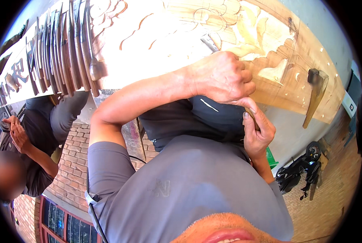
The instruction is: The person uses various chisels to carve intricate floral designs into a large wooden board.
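My left hand is closed in a fist round a carving gouge, over the near edge of the wooden board. The gouge's metal blade shows beyond the fist, against the board. My right hand is closed at the near end of the gouge, its thumb and forefinger on the wooden handle. Much of the handle is hidden inside my left fist. Carved leaf shapes in relief stand out on the board, with pencilled curves and pale shavings about them. Glare washes out the board's middle.
A row of several carving chisels lies on the left. A hammer with a dark head rests at the right. Another person sits at the left, holding a dark object. A black motorbike and green bin stand lower right.
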`<state>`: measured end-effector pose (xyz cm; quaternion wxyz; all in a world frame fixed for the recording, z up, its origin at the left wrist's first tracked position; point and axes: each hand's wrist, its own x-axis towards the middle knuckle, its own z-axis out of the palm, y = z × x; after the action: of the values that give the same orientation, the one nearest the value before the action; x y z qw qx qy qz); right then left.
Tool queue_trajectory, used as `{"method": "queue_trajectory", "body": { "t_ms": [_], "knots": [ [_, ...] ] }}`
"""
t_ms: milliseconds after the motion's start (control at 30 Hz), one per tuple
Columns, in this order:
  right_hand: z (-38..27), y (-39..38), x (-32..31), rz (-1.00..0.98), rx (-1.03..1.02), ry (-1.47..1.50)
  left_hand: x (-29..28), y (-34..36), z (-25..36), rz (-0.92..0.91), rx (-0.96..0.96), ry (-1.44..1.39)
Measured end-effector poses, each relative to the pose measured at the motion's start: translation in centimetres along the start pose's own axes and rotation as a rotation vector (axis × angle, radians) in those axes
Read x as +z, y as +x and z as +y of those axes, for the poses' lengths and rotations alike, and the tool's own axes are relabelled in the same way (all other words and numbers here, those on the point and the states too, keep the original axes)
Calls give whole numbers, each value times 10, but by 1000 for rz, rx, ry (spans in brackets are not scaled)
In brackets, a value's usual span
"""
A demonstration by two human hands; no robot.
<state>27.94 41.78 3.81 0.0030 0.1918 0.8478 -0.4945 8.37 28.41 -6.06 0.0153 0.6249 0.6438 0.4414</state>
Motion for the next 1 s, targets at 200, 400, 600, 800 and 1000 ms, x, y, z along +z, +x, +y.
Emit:
{"method": "queue_trajectory", "body": {
  "t_ms": [200,400,600,800,1000],
  "knots": [
    [8,4,-2,-36,-40,-15,0,0,-1,-22,-53,-42],
    [13,10,-4,-45,-64,-14,-2,1,-1,-23,-110,-51],
    [21,7,-11,-47,-6,-3,4,4,1,-47,-155,-46],
    [18,12,-13,-81,65,17,6,3,1,-3,-209,13],
    [24,15,-12,-70,142,51,6,8,3,-80,-239,70]
  ]
}}
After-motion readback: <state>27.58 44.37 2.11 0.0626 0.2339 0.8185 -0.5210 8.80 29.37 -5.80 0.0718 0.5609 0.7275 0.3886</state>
